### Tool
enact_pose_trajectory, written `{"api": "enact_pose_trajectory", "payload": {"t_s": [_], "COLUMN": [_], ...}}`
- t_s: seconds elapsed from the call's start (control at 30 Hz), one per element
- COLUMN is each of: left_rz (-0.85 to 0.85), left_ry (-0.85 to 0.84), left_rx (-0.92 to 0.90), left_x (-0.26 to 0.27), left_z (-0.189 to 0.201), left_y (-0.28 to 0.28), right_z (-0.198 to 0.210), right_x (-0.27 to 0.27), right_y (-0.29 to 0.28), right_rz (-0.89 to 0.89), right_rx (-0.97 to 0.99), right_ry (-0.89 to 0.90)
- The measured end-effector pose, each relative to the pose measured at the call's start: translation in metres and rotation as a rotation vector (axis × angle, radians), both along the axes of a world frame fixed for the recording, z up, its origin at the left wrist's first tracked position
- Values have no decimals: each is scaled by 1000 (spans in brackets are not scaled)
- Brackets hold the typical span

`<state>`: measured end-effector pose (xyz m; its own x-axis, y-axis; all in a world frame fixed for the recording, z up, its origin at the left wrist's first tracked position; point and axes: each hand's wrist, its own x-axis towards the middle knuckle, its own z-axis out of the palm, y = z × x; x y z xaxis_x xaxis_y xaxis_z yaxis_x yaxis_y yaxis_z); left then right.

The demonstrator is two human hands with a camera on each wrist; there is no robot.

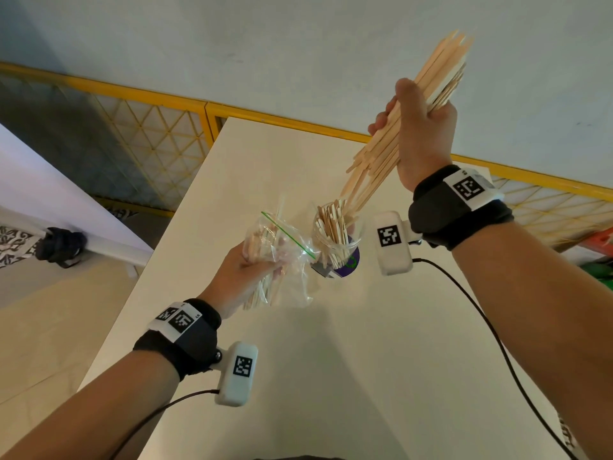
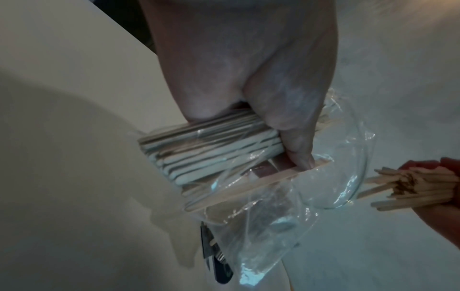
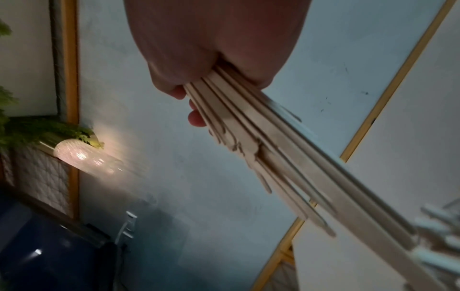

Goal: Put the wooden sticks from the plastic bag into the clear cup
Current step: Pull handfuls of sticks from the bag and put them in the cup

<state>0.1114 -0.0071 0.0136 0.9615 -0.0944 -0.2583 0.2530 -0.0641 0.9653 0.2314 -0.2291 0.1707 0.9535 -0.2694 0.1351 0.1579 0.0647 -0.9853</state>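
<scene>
- Counter point(image 1: 331, 343): white surface that carries the clear cup; a yellow-framed mesh barrier point(image 1: 139, 127) runs behind its far edge
- Right hand point(image 1: 421, 134): raised above the counter, fingers point(image 1: 381, 122) curled tightly round a long bundle of wooden sticks point(image 1: 398, 141); the bundle is tilted, its upper ends fanning out past the hand and its lower ends pointing down at the cup mouth, just above the sticks already inside
- Left hand point(image 1: 238, 277): held just left of the cup, fingers wrapped round the plastic bag and the stack of sticks within it, thumb point(image 2: 296, 145) pressing the stack through the film
- Plastic bag point(image 1: 285, 254): clear, crumpled, green zip line at its mouth; held off the counter with the mouth turned toward the cup; a stack of sticks point(image 2: 199, 155) lies inside
- Clear cup point(image 1: 338, 240): upright on the counter between the two hands, holding many sticks that lean at mixed angles; a purple mark shows at its base
</scene>
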Motion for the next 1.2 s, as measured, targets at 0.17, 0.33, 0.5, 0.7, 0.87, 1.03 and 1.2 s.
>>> {"api": "enact_pose_trajectory", "payload": {"t_s": [0.17, 0.33, 0.5, 0.7, 0.87, 1.03, 1.2], "left_rz": [48, 70, 58, 54, 60, 79, 69], "left_ry": [-33, -18, -29, -30, -27, -36, -68], "left_rx": [1, -57, -83, -89, -89, -90, -98], "left_x": [9, 14, 13, 13, 17, 19, 18], "left_z": [4, 6, 2, 1, 5, 8, 9], "left_y": [6, 10, 11, 8, 1, -1, -2], "right_z": [-40, -96, -128, -151, -154, -152, -147], "right_x": [3, -2, -6, -19, -21, -21, -19], "right_y": [-6, -3, 1, 6, 13, 17, 14], "right_rz": [-51, -81, -97, 10, -6, 28, 46], "right_rx": [-280, -314, -326, -457, -789, -782, -831], "right_ry": [12, 113, 164, 222, 183, 218, 319]}}
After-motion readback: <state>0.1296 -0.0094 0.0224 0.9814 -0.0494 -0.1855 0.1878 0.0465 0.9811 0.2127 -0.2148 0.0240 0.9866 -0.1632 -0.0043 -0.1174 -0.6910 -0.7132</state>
